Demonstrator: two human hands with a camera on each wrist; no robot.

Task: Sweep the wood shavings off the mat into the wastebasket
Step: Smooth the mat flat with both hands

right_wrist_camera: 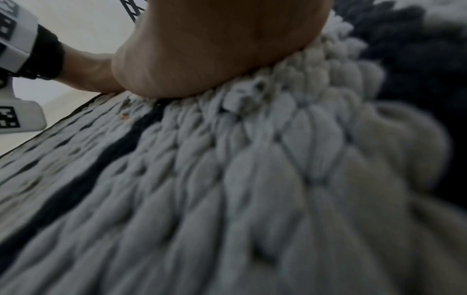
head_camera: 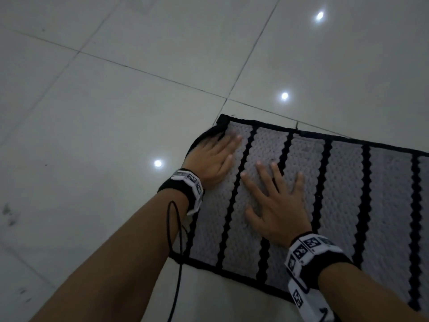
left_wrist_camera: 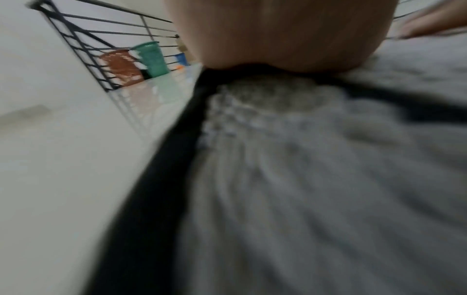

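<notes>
Mat (head_camera: 343, 194): grey knobbly weave with black wavy stripes and a black border, lying flat on the tiled floor (head_camera: 116, 89); its far left corner is curling up slightly beside the left hand.

Left hand (head_camera: 212, 159): lying palm down on the mat's left end, near the far corner, fingers straight and close together. The grip is not closing on anything. In the left wrist view the heel of the palm (left_wrist_camera: 278, 34) is pressing into the weave at the black border.

Right hand (head_camera: 277, 201): lying palm down on the mat just beside the left one, nearer the person, fingers straight and spread across a grey band and a black stripe. This grip is likewise flat, enclosing nothing. In the right wrist view the palm (right_wrist_camera: 215, 46) is resting on the grey tufts.

Wood shavings (right_wrist_camera: 124, 116): a few small tan flecks are showing in the weave by a black stripe in the right wrist view; too small to make out in the head view.

Wristbands: a black band with white coded tags is sitting on each wrist (head_camera: 188, 184) (head_camera: 311, 256); a black cable (head_camera: 176, 252) is looping along the left forearm.

Background, left wrist view: a black metal railing (left_wrist_camera: 101, 40), with a green ribbed bin (left_wrist_camera: 153, 57) and a brown container (left_wrist_camera: 121, 66) standing beside it, well apart from the mat. Whether either is the wastebasket cannot be told.
</notes>
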